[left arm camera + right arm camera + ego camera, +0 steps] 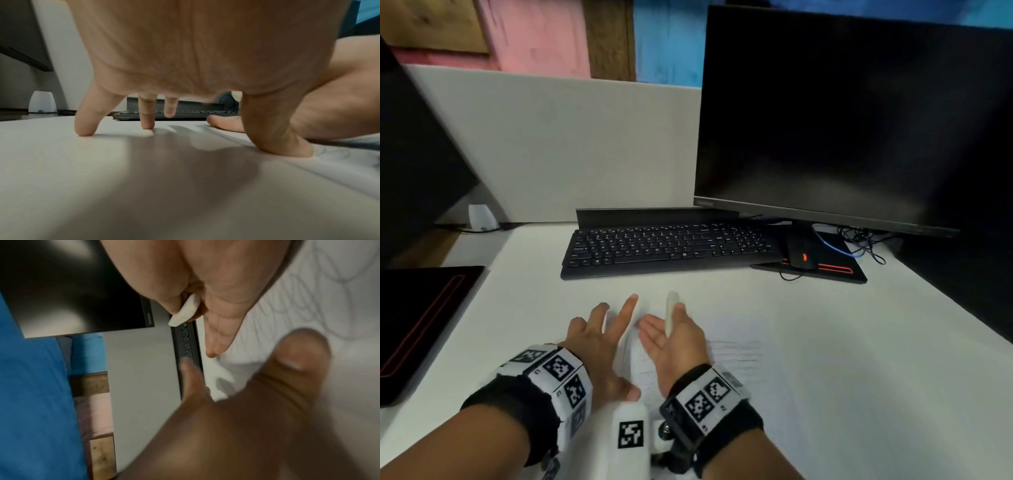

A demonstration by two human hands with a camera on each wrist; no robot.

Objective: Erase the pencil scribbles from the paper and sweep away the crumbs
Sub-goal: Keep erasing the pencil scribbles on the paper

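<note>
Our right hand [674, 342] pinches the white eraser [671, 313] under its thumb — long axis pointing toward the keyboard [671, 250]. Nearer us than the keyboard, our left hand [599, 346] spreads fingertips beside the paper [743, 342] — scribbles remain.

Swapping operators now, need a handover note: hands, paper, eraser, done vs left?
Left hand: fingers spread, tips pressing the desk at the paper's left edge, holding nothing.
Right hand: palm turned sideways, fingers straight, thumb pinning the white eraser against it.
Paper: flat on the desk, under the right hand.
Done: unclear.
Left: faint pencil scribbles still show; crumbs too small to see.
</note>
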